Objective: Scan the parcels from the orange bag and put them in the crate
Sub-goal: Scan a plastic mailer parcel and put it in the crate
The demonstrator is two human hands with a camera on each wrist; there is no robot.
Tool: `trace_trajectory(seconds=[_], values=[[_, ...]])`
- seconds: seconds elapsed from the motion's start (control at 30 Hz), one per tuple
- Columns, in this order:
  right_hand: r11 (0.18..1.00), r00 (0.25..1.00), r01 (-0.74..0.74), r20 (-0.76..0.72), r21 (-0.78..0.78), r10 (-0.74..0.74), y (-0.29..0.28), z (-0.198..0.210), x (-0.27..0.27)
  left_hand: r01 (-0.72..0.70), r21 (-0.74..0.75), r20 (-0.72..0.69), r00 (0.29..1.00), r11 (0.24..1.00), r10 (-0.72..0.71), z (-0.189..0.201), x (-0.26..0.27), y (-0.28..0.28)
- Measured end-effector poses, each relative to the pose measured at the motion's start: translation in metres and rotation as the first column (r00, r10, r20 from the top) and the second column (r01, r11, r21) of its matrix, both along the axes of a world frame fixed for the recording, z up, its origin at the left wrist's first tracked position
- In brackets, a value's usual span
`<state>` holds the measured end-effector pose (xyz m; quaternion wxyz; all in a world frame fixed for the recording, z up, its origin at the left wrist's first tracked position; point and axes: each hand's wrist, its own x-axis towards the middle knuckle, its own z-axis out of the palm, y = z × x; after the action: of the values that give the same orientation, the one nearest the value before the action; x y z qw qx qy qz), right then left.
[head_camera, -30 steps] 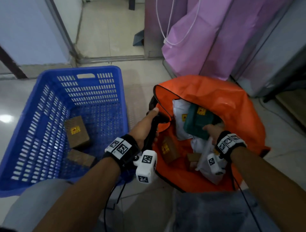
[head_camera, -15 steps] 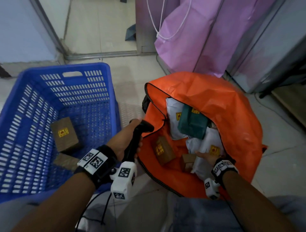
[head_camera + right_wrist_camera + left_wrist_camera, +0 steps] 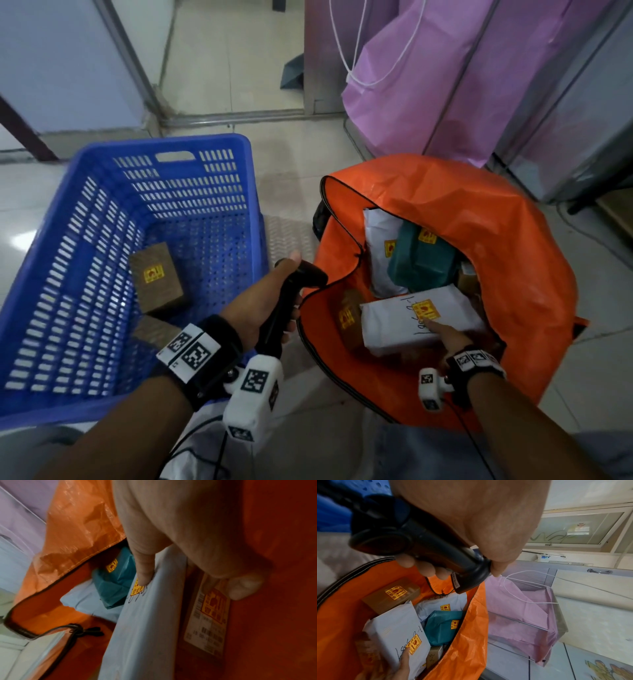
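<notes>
The blue crate [image 3: 171,192] is open-topped, and most of its floor lies bare beside 2 brown boxes [image 3: 156,275] at the near left. The orange bag [image 3: 479,219] mouth gapes, though its folded flap overhangs the far parcels [image 3: 423,260], which crowd the inside.

Right hand [image 3: 452,337] now holds white parcel [image 3: 411,320] raised, label up; left hand [image 3: 263,301] drew scanner [image 3: 294,294] back.

Crate [image 3: 130,192]: two brown boxes [image 3: 157,274]. Orange bag [image 3: 479,219]: two white mailers [image 3: 419,320], one teal parcel [image 3: 421,263], at least two brown boxes [image 3: 390,595]. One scanner [image 3: 291,294]. Two hands [image 3: 257,305].
</notes>
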<state>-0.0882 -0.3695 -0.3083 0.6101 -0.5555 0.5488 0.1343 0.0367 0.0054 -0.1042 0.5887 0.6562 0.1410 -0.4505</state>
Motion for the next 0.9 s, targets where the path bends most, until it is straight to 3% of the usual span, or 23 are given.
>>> trace_trajectory(seconds=[0.07,0.13,0.33,0.5,0.67,0.77,0.9], values=[[0.998,0.998,0.048,-0.028,0.029,-0.047,0.002,0.000,0.008,0.006,-0.011,0.008,1.000,1.000,-0.006,0.000,0.001,0.003],[0.996,0.998,0.064,-0.028,0.056,-0.062,0.019,0.030,0.023,0.008,-0.028,0.016,1.000,1.000,-0.007,0.003,0.003,0.006],[0.979,0.975,0.138,0.156,0.148,-0.161,0.070,0.107,0.058,-0.021,-0.083,0.069,0.997,0.996,0.027,0.017,0.013,0.024],[0.976,0.897,-0.041,0.439,0.213,-0.058,0.107,0.187,0.066,-0.068,-0.146,0.141,0.986,0.987,0.088,0.043,0.012,0.044],[0.883,0.750,-0.283,0.660,0.374,-0.039,0.149,0.265,0.057,-0.177,-0.258,0.206,0.950,0.950,0.233,0.061,0.000,0.070],[0.824,0.722,-0.405,0.691,0.397,0.022,0.185,0.282,0.061,-0.167,-0.318,0.239,0.939,0.933,0.249,0.062,-0.014,0.078],[0.809,0.709,-0.489,0.689,0.326,0.152,0.247,0.285,0.071,-0.157,-0.418,0.281,0.914,0.895,0.291,0.048,-0.032,0.077]])
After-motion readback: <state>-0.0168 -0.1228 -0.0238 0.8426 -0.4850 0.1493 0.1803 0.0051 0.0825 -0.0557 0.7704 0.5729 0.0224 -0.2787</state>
